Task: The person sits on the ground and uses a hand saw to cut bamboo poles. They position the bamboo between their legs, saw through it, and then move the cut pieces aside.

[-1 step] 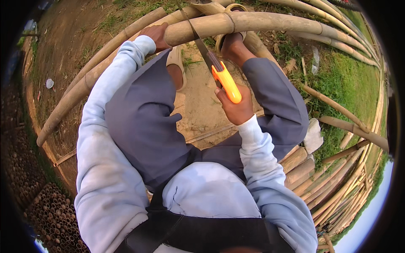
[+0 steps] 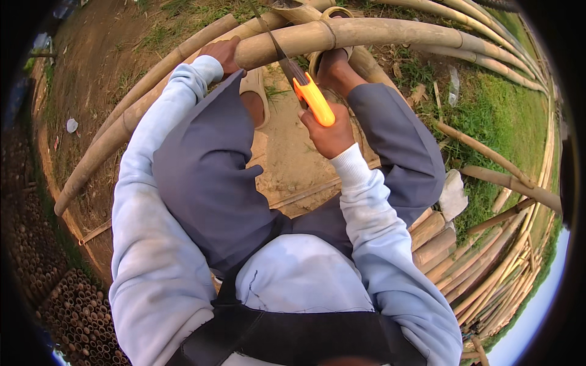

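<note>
My right hand (image 2: 332, 133) is closed round the orange handle of a hand saw (image 2: 315, 100). The saw's dark blade slants away to the upper left and lies across a thick bamboo pole (image 2: 366, 32), between the pole's left end and its ringed joint. At that left end is my left hand (image 2: 223, 52), its fingers closed against the pole and partly hidden. Beneath, another long bamboo pole (image 2: 122, 125) slopes down to the left. My sandalled right foot (image 2: 336, 70) is up against the pole from the near side.
Several long bamboo poles (image 2: 482, 27) run off at the upper right. More poles (image 2: 436, 247) lie stacked at the lower right, by a pale lump (image 2: 453, 195). A large pile of cut bamboo (image 2: 82, 317) stands at the lower left. My left foot (image 2: 259, 107) rests on bare earth.
My right hand and the saw have moved away from me and slightly left, with the handle closer to the pole. My left hand stays at the pole's end.
</note>
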Available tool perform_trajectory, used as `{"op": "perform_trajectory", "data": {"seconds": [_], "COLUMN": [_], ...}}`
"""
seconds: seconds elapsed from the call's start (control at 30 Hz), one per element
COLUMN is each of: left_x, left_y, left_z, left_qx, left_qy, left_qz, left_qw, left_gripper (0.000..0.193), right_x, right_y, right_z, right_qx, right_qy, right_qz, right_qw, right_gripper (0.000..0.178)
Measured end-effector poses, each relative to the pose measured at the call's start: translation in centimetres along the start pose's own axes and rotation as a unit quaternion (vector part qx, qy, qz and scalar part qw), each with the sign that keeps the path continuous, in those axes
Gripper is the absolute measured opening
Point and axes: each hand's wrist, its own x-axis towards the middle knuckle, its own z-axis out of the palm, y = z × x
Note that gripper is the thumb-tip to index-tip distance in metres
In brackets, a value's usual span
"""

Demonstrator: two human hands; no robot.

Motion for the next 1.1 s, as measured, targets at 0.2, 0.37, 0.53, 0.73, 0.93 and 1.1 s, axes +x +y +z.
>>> {"op": "perform_trajectory", "data": {"seconds": [0.2,0.37,0.53,0.73,0.93,1.1], "left_x": [0.9,1.0,0.8,0.9,0.9,1.3], "left_y": [-0.4,-0.7,-0.6,-0.5,-0.5,-0.7], "left_z": [0.2,0.5,0.8,1.2,1.3,1.4], "left_qx": [0.016,-0.003,-0.02,-0.005,-0.013,0.015], "left_qy": [0.021,0.03,0.047,0.01,0.008,0.011], "left_qz": [-0.015,0.006,0.012,-0.007,-0.009,0.0], "left_qw": [1.0,1.0,0.999,1.0,1.0,1.0], "left_gripper": [0.077,0.067,0.067,0.072,0.066,0.074], "right_x": [7.6,7.7,8.4,6.6,7.0,4.3], "right_y": [3.9,2.2,1.6,4.2,6.8,7.2], "right_z": [3.7,2.8,2.9,3.7,4.4,4.5], "right_qx": [0.001,0.036,0.043,0.09,0.024,0.035], "right_qy": [0.004,-0.001,-0.002,0.0,-0.003,0.015], "right_qz": [-0.021,-0.033,0.021,-0.056,-0.001,-0.017], "right_qw": [1.0,0.999,0.999,0.994,1.0,0.999], "right_gripper": [0.033,0.019,0.018,0.019,0.022,0.024]}}
